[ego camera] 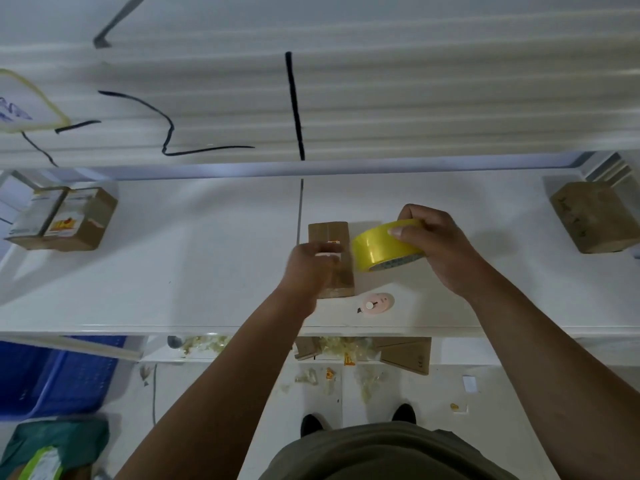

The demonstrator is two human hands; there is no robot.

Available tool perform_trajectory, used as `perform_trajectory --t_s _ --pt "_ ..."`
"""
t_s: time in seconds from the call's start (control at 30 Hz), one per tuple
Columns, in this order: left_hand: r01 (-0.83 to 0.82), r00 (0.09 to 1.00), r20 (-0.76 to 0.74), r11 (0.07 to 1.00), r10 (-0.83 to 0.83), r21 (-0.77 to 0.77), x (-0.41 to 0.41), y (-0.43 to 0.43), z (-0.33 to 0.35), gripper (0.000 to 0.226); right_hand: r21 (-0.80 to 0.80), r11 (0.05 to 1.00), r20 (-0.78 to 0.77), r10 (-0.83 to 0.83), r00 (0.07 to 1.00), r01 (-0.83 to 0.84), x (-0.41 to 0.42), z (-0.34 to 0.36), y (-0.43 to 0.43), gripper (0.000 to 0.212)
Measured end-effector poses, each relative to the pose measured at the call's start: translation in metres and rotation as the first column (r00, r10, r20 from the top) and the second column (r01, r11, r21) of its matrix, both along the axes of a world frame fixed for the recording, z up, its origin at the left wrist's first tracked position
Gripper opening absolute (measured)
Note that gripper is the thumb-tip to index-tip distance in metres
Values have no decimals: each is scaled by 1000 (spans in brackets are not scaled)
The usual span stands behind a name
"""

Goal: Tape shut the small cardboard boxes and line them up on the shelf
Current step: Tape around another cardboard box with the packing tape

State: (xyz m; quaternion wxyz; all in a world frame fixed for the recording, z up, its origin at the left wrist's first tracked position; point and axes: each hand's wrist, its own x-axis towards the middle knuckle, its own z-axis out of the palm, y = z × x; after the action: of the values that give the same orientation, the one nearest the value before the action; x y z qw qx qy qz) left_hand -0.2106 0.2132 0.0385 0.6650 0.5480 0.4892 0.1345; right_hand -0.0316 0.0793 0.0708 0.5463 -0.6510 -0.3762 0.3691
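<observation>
A small brown cardboard box [329, 232] lies in the middle of the white shelf [194, 271]. My left hand [311, 268] rests on top of it, blurred, fingers pressed on its upper face. My right hand [436, 247] holds a roll of yellow tape [384, 245] just right of the box, tilted, its edge near the box's side. Two more boxes stand on the shelf: a taped one with labels [65, 220] at the far left and a plain one [595, 216] at the far right.
A small pink cutter [375, 302] lies on the shelf just in front of the box. Below the shelf edge are flat cardboard pieces [408, 355], tape scraps on the floor, and a blue crate [59, 375] at the left.
</observation>
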Motion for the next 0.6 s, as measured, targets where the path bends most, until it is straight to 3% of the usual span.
perform_trajectory --t_s 0.1,0.2,0.3,0.37,0.47,0.6 --pt "-29 1000 -3 997 29 70 -26 20 -3 29 -79 994 243 -55 968 76 9 -1 -2 41" --pt "34 999 40 998 -36 53 -36 26 -7 34 -116 991 216 -42 975 68 8 -8 2 35" --pt "-14 995 100 997 21 -72 -33 35 -11 20 -163 984 218 -41 975 78 7 -14 13 37" --pt "-56 998 12 996 55 66 -30 42 -19 12 -199 978 202 -19 979 60 9 -18 20 36" --pt "-116 976 -135 935 169 335 -27 47 -27 19 -245 968 169 -7 986 49 10 -26 30 39" --pt "-175 945 -190 903 266 393 -32 66 -29 16 -414 885 502 26 864 214 16 -30 43 43"
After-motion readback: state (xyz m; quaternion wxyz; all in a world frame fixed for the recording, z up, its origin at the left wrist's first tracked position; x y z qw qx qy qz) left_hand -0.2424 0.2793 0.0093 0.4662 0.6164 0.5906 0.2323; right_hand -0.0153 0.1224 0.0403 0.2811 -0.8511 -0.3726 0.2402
